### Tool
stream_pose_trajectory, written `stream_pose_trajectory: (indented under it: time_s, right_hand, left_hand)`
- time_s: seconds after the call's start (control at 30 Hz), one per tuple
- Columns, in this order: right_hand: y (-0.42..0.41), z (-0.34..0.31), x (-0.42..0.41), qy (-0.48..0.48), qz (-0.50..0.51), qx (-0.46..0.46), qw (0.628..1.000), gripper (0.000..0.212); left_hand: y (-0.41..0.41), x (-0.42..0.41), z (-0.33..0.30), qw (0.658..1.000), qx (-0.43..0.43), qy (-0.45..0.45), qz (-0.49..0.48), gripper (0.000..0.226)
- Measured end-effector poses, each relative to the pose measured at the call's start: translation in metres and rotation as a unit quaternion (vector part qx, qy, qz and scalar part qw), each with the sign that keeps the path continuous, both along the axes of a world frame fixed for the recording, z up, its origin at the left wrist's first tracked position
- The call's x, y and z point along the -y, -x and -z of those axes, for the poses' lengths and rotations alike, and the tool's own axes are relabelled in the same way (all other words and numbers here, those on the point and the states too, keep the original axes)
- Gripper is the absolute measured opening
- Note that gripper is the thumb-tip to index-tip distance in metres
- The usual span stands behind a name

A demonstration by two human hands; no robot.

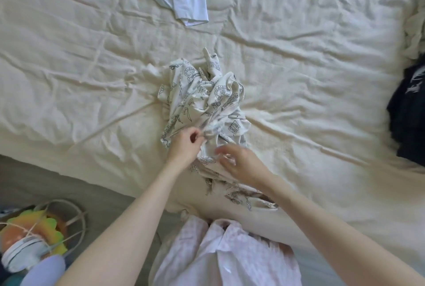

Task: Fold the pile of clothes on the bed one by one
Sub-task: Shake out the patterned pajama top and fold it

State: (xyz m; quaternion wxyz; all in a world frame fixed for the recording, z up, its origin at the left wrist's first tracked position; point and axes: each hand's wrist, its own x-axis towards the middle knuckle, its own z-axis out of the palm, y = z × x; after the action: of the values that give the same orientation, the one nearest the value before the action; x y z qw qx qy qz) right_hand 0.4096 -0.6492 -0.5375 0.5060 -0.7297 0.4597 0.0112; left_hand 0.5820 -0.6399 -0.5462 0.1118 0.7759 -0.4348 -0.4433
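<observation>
My left hand [184,145] pinches the crumpled printed garment [202,99] on the bed [80,67]; right hand [241,161] (blurred) hovers over its hem, fingers loosely spread.

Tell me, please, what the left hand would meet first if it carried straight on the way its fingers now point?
The left hand points up and right into the crumpled printed garment; its fingertips already pinch a fold there, so that cloth comes first, though depth is hard to judge.

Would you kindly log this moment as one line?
left hand pinching printed garment | right hand on it, blurred | garment crumpled on bed
</observation>
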Motion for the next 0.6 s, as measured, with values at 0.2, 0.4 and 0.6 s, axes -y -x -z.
stream_pose_trajectory:
  time_s: [0.2, 0.4, 0.6]
  right_hand:
    - [0.012, 0.016, 0.032, 0.044, 0.159, -0.087, 0.982, 0.044]
    - [-0.011, 0.033, 0.041, -0.220, 0.344, 0.016, 0.913, 0.046]
    - [-0.052, 0.014, 0.003, 0.063, 0.112, 0.003, 0.992, 0.012]
  left_hand:
    - [-0.062, -0.025, -0.034, 0.864, -0.225, 0.038, -0.449, 0.016]
    - [-0.095, -0.074, -0.019, 0.925, 0.055, -0.099, -0.362, 0.026]
    - [-0.065, -0.021, -0.032, 0.980, 0.103, 0.147, -0.083, 0.045]
